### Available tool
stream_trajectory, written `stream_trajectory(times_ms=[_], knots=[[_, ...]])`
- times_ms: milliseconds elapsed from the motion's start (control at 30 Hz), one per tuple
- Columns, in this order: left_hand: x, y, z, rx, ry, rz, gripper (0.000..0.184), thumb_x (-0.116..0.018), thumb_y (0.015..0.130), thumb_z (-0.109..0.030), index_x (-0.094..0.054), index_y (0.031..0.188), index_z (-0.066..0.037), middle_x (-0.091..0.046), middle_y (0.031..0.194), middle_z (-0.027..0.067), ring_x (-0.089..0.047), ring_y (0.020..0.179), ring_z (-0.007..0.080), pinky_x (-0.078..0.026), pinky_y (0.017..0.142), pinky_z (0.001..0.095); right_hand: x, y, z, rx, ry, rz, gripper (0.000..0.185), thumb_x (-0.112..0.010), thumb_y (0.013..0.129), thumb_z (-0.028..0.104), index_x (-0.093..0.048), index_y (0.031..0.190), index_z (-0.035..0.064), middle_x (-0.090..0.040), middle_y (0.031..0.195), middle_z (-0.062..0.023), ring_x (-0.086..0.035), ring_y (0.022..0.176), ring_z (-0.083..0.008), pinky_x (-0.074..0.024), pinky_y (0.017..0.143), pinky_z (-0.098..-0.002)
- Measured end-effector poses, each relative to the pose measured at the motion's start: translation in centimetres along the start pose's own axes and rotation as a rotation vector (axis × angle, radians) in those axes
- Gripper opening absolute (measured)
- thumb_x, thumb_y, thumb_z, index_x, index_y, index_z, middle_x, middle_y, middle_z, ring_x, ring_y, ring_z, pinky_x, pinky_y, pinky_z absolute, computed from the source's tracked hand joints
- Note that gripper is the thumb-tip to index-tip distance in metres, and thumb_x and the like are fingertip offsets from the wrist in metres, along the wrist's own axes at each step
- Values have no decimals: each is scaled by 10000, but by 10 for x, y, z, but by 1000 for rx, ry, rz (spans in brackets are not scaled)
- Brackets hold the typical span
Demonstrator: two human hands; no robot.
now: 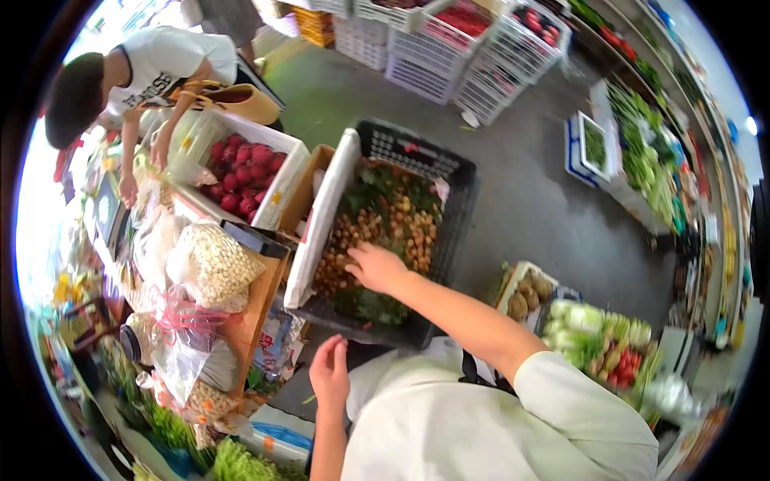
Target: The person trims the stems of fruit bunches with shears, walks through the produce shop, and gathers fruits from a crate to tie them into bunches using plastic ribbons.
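Currently at centre: small round tan fruits (pixel 413 232), heaped in a black plastic crate (pixel 457 208) directly before the wearer, with dark green leaves (pixel 373 306) at the near and far ends of the heap. Cannot tell whether loose or on stems. Right hand (pixel 375 267) down in the crate, fingers bent, fingertips at the fruits left of the middle; cannot tell whether closed on any single one. Left hand (pixel 330 370) well apart from the right, off the near left corner of the crate, loosely curled, nothing visible in its grasp. On technique (judgement only): best to work with the fingertips, light and shallow, rather than press with the palm; likely to bruise under a hard squeeze. Lift leaves aside singly instead of dragging across the heap. Keep the forearm clear of the near rim. Useful option for the left hand: steadying the crate edge or holding leaves back. Next outward: long white slab or box edge (pixel 325 216) along the left side, cannot tell which; then a white box (pixel 290 183) of dark red round produce (pixel 241 172). Nearer left, bagged pale pieces (pixel 212 260) on a wooden tabletop (pixel 255 309). At far left, another person (pixel 172 60), bent over the goods.
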State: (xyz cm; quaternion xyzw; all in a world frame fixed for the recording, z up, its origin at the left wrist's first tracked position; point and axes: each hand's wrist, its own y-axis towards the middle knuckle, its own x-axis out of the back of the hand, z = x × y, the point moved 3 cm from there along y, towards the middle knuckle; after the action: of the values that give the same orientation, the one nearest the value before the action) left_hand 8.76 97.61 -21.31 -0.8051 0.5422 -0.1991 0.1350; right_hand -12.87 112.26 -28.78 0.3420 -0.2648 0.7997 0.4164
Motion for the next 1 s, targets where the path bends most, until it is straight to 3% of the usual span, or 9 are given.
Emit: stream_trajectory(times_ms=[167,300,367,467,600,733,833,933,1000], knots=[[-47,-37,-5,157,-123,-160,217,-611,1042,-95,-678,1202,34,-730,1101,97,-685,1006,143,-541,917,277,-12,31,-35,72,66,307,277,-596,949,217,-748,901,-9,-722,901,-223,-691,919,-403,-559,826,-485],[-78,-44,-16,233,-319,-245,243,-600,1052,-116,-661,1226,42,-727,1118,114,-683,1009,162,-545,930,293,40,0,-28,136,412,227,284,-646,962,263,-759,987,3,-726,908,-171,-695,838,-341,-542,749,-412],[-93,-40,-24,277,-425,-218,271,-582,1064,-140,-648,1253,43,-728,1119,127,-685,1015,172,-551,940,314,61,-19,-25,-89,709,378,250,-668,1001,255,-772,1073,39,-717,843,-43,-634,733,-146,-513,680,-306],[-118,-22,-35,225,-535,-115,412,-494,1109,-289,-567,1384,9,-644,1327,152,-656,1133,205,-529,991,351,82,-48,-14,-260,906,621,254,-661,1013,264,-768,1094,47,-716,861,-2,-601,768,-95,-499,704,-276],[-139,-5,-45,206,-726,-69,483,-423,1125,-359,-529,1413,14,-605,1382,158,-619,1210,218,-494,1046,366,94,-79,12,52,880,639,229,-627,1029,226,-743,1038,29,-740,917,-25,-646,850,-96,-519,773,-270],[-152,-2,-33,166,-1044,-105,465,-396,1129,-367,-572,1304,27,-649,1299,157,-627,1197,236,-498,1043,380,102,-82,8,322,402,857,302,-678,974,338,-712,921,43,-677,784,-126,-627,698,-218,-508,677,-375],[-142,-10,-21,174,-958,-255,416,-426,1124,-336,-581,1279,17,-706,1147,125,-669,1083,219,-528,996,386,105,-26,-16,375,324,573,310,-672,967,352,-730,905,54,-682,821,-142,-657,771,-279,-520,713,-413],[-131,-16,-28,136,-983,-206,376,-448,1122,-282,-587,1278,30,-565,751,0,-555,720,145,-521,804,346,89,57,-57,459,-57,66,333,-626,984,344,-734,908,38,-692,904,-157,-678,955,-362,-543,849,-470],[-132,-19,-39,136,-1048,-264,356,-449,1120,-271,-593,1262,23,-507,722,-9,-504,686,139,-498,767,342,56,90,-88,306,-239,95,351,-587,1000,334,-727,915,24,-698,977,-182,-659,1039,-406,-532,906,-490]])
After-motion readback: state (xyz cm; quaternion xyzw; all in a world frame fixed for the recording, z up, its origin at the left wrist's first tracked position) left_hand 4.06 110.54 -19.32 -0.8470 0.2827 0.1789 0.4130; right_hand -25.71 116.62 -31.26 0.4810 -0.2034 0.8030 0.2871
